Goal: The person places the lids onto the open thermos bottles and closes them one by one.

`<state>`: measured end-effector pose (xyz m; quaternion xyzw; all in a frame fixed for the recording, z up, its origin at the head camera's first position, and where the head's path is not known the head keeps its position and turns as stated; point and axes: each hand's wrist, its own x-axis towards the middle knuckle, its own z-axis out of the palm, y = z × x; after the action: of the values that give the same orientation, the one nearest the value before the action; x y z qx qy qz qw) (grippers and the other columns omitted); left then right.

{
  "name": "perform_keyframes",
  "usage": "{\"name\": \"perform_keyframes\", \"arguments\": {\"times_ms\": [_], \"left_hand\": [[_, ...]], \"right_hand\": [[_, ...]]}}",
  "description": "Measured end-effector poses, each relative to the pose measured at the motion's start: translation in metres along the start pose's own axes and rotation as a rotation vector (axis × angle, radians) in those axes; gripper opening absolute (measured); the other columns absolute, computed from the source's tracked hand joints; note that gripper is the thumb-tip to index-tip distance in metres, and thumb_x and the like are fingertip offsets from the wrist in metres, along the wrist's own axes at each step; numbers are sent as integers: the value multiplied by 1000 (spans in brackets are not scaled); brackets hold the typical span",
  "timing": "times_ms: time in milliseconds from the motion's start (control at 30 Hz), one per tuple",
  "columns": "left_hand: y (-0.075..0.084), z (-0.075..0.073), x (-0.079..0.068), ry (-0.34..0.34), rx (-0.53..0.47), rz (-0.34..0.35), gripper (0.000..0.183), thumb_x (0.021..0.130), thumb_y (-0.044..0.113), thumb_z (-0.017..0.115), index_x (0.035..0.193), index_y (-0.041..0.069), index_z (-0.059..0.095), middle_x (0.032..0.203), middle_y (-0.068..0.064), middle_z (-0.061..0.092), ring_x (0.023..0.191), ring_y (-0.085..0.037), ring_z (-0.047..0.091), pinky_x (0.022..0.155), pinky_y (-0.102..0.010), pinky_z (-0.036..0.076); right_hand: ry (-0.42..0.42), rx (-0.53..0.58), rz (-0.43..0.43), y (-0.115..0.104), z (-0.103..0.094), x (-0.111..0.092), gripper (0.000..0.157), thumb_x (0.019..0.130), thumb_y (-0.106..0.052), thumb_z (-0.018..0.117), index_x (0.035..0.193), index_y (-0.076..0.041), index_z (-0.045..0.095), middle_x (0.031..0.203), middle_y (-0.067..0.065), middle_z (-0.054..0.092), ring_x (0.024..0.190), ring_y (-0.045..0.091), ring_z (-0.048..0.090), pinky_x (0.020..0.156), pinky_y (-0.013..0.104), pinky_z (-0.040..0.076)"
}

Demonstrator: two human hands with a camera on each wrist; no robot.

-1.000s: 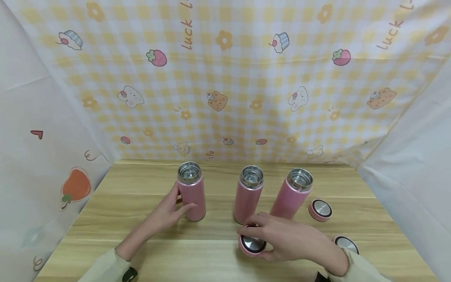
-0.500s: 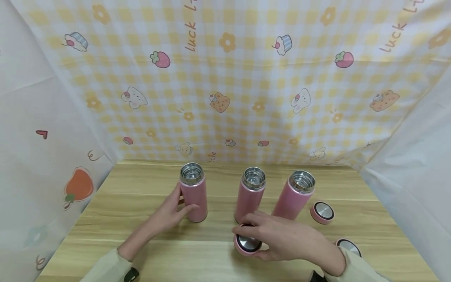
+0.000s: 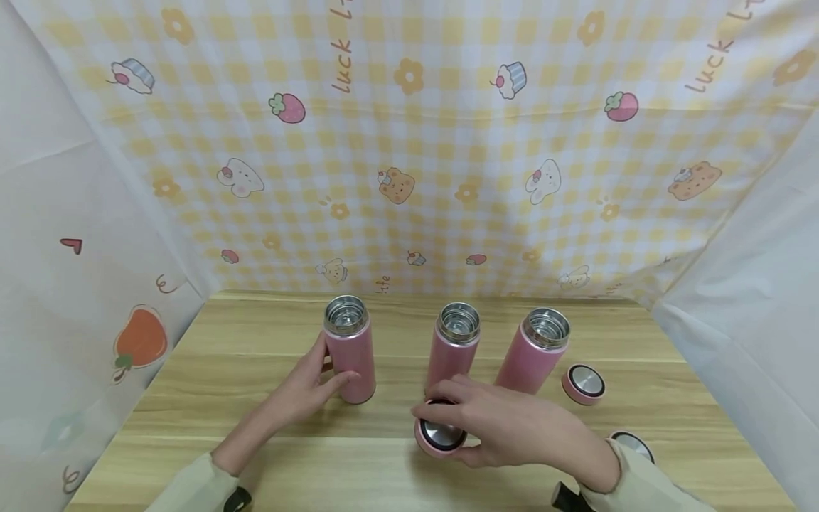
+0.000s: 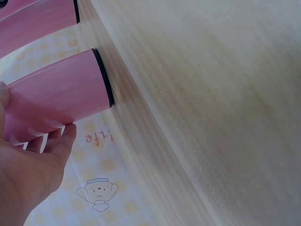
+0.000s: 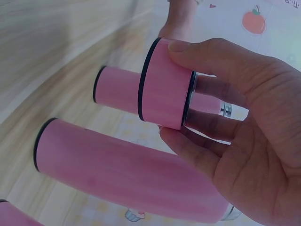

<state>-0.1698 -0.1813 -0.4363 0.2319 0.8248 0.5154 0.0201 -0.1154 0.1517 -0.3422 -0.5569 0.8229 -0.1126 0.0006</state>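
My left hand [image 3: 306,384] grips an uncapped pink thermos bottle [image 3: 354,359], which stands upright on the table; the left wrist view shows fingers and thumb on opposite sides of the pink body [image 4: 56,94]. With thumb and fingertips, my right hand [image 3: 505,427] pinches a pink bottle lid [image 3: 441,435] by its side wall. The lid has a steel disc and a black ring on top. In the right wrist view the lid [image 5: 165,84] is held off the table. A second uncapped bottle [image 3: 453,359] stands just behind it, its base hidden by the right hand.
A third uncapped bottle [image 3: 530,359] stands to the right, its base partly hidden by the right hand. Two more lids lie at the right, a farther lid [image 3: 584,384] and a nearer lid [image 3: 632,446] partly behind the sleeve. Patterned cloth [image 3: 409,142] hangs behind the wooden table [image 3: 256,327].
My right hand has carried the lid a short way left and slightly farther from me. The left hand keeps its hold on the left bottle, and the bottles stay where they were.
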Motion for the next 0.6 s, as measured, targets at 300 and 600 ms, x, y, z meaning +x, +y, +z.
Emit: {"name": "perform_keyframes", "arguments": {"times_ms": [300, 600], "left_hand": [[1, 0, 0, -1, 11, 8, 76, 97, 26, 72, 156, 17, 24, 150, -10, 43, 133, -32, 49, 103, -49, 49], [0, 1, -1, -1, 2, 14, 75, 98, 26, 71, 156, 17, 24, 151, -10, 42, 134, -32, 48, 103, -50, 48]], "right_hand": [[-21, -16, -2, -3, -6, 9, 64, 84, -25, 86, 140, -20, 57, 125, -2, 57, 112, 11, 53, 90, 16, 47], [-49, -39, 4, -5, -16, 19, 61, 86, -28, 85, 139, -21, 56, 130, -1, 55, 117, 12, 52, 93, 20, 48]]}}
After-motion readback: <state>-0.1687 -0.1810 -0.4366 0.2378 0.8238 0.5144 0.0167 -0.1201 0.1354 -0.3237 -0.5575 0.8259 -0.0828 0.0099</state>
